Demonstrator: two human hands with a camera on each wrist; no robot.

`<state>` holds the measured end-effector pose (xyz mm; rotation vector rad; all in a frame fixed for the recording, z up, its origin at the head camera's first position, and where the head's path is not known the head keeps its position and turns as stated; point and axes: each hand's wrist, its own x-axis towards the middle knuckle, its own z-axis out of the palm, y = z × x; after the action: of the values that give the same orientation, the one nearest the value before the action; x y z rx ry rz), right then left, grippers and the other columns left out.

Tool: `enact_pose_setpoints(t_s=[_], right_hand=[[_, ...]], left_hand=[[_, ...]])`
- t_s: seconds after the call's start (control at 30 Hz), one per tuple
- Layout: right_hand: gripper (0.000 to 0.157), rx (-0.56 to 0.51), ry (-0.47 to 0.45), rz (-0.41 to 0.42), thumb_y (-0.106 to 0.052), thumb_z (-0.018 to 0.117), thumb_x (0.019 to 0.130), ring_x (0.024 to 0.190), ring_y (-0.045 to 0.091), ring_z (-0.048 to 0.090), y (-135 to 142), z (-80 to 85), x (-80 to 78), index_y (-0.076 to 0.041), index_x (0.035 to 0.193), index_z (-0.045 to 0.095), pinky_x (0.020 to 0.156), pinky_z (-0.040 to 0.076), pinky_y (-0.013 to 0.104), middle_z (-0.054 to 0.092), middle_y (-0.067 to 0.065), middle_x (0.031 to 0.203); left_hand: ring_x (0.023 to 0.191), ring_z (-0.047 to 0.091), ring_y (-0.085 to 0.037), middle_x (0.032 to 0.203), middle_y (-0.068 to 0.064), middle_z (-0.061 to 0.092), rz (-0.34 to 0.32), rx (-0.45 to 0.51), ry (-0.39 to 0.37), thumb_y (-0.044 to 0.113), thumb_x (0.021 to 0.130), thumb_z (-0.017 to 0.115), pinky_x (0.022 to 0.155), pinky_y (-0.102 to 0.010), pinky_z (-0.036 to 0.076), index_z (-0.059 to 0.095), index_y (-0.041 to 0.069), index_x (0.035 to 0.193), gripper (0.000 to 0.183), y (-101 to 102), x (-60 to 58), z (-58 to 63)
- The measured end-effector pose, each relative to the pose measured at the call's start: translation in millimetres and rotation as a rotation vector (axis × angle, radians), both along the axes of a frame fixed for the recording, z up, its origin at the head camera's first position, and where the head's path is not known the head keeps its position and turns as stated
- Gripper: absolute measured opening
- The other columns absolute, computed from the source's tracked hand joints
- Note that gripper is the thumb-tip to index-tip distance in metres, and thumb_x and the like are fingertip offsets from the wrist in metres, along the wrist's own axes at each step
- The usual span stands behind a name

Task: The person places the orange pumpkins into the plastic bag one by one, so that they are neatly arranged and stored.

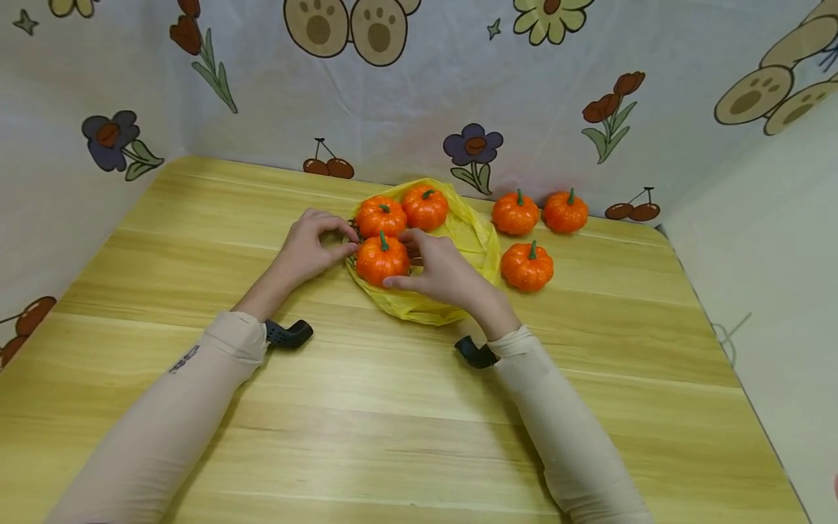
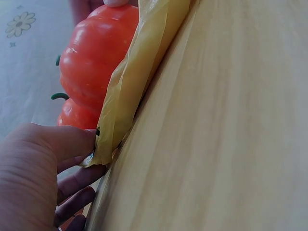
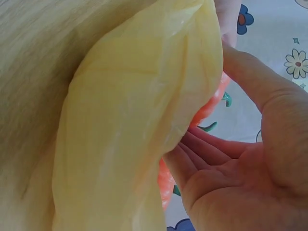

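A yellow plastic bag (image 1: pixel 474 251) lies spread on the table with three small orange pumpkins on it. Thumb and fingers of my left hand (image 1: pixel 308 244) pinch the bag's left edge; the pinched yellow film (image 2: pixel 113 125) shows in the left wrist view. My right hand (image 1: pixel 441 269) holds the front pumpkin (image 1: pixel 382 260) from its right side, thumb at the front and fingers behind. Right behind it are a second pumpkin (image 1: pixel 380 216) and a third pumpkin (image 1: pixel 425 207). In the right wrist view, the bag (image 3: pixel 120 110) hides part of the fingers and most of the pumpkins.
Right of the bag, three more pumpkins stand directly on the wooden table (image 1: pixel 327 437): two at the back, one pumpkin (image 1: pixel 527 267) nearer. A patterned white cloth (image 1: pixel 393 109) hangs along the table's back edge. Dark wrist mounts (image 1: pixel 289 334) stick out below the sleeves.
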<state>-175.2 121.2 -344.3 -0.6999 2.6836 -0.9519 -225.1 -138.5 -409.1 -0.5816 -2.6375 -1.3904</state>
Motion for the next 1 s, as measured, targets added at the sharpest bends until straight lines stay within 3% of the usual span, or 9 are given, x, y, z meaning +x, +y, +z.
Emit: enact_pose_setpoints(t_s=[0.23,0.6,1.0], right_hand=[[0.075,0.045,0.025,0.025,-0.034,0.085,0.091,0.125,0.027,0.069,4.7,0.7,-3.3,-0.001,0.15,0.053,0.108,0.053,0.041,0.068,0.016,0.14],[0.073,-0.038,-0.004,-0.034,-0.039,0.077,0.097,0.131,0.03,0.064,19.2,11.0,-4.1,0.001,0.152,0.049,0.11,0.052,0.043,0.058,0.017,0.152],[0.053,-0.156,0.17,-0.151,-0.032,0.076,0.099,0.13,0.028,0.064,46.6,19.1,-6.3,-0.003,0.141,0.061,0.111,0.051,0.04,0.065,0.014,0.141]], left_hand=[[0.118,0.052,-0.03,0.114,-0.012,0.075,-0.002,-0.002,0.007,0.015,0.091,0.083,0.107,-0.049,0.036,0.081,0.011,0.096,0.007,0.9,1.0,1.0],[0.116,0.053,-0.029,0.112,-0.011,0.076,-0.007,0.005,0.018,0.014,0.09,0.084,0.106,-0.048,0.035,0.081,0.011,0.095,0.007,2.3,-0.3,0.0],[0.114,0.052,-0.028,0.11,-0.01,0.075,-0.003,0.004,0.025,0.014,0.089,0.085,0.103,-0.046,0.036,0.081,0.011,0.096,0.009,3.1,-0.9,-1.1]])
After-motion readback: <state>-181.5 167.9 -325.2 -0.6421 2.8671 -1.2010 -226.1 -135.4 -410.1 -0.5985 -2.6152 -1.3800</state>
